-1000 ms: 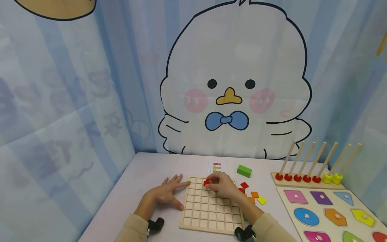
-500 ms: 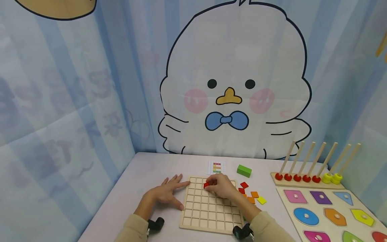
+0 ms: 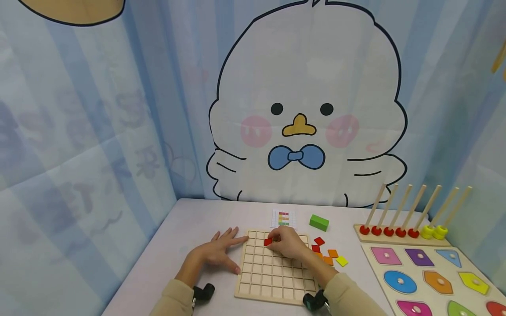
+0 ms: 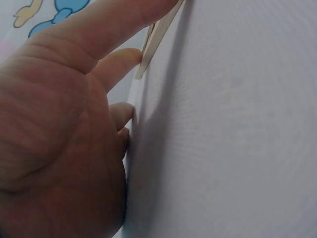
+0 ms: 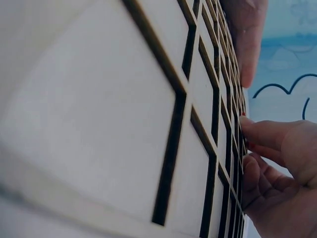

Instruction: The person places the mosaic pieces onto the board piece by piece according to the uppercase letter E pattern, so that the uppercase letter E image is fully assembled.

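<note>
A small red square tile is pinched in the fingertips of my right hand, low over an upper cell of the wooden grid board. In the right wrist view, a sliver of red shows between the thumb and fingers of the right hand, right at the board's surface. My left hand rests on the table with fingers spread, its index finger and thumb touching the board's left edge. The left wrist view shows the left palm and the fingers at the board's side.
Loose red tiles, orange tiles and a yellow tile lie right of the board. Behind are a pattern card and a green block. A peg stand with beads and a shape puzzle occupy the right side.
My right hand has shifted slightly left with the red tile, which now sits flatter against the board. The left hand has stayed in place.
</note>
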Demonstrator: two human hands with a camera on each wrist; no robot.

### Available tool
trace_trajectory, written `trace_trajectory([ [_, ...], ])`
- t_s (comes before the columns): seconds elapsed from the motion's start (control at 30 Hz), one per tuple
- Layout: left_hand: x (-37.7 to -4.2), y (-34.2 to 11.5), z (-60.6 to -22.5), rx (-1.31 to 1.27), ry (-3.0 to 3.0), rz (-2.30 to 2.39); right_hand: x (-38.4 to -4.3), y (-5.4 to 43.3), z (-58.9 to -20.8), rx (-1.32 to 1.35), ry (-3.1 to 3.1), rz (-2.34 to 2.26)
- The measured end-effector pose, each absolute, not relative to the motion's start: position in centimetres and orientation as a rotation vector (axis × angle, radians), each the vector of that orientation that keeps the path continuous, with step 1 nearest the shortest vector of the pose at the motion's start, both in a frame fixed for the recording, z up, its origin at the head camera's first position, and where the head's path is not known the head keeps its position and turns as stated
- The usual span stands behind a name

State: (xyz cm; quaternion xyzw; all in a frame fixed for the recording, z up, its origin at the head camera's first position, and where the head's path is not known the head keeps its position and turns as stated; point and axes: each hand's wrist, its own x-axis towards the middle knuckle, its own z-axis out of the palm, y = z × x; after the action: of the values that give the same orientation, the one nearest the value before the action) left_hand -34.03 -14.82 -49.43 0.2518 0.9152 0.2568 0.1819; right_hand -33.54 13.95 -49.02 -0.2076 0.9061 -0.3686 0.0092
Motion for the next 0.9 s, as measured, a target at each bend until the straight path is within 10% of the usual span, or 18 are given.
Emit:
trace_trajectory([
  [0.9, -34.4, -15.4, -50.0, 0.802, 2.555, 0.787, -31.8, 17.5, -46.5, -0.697, 2.699, -1.503],
])
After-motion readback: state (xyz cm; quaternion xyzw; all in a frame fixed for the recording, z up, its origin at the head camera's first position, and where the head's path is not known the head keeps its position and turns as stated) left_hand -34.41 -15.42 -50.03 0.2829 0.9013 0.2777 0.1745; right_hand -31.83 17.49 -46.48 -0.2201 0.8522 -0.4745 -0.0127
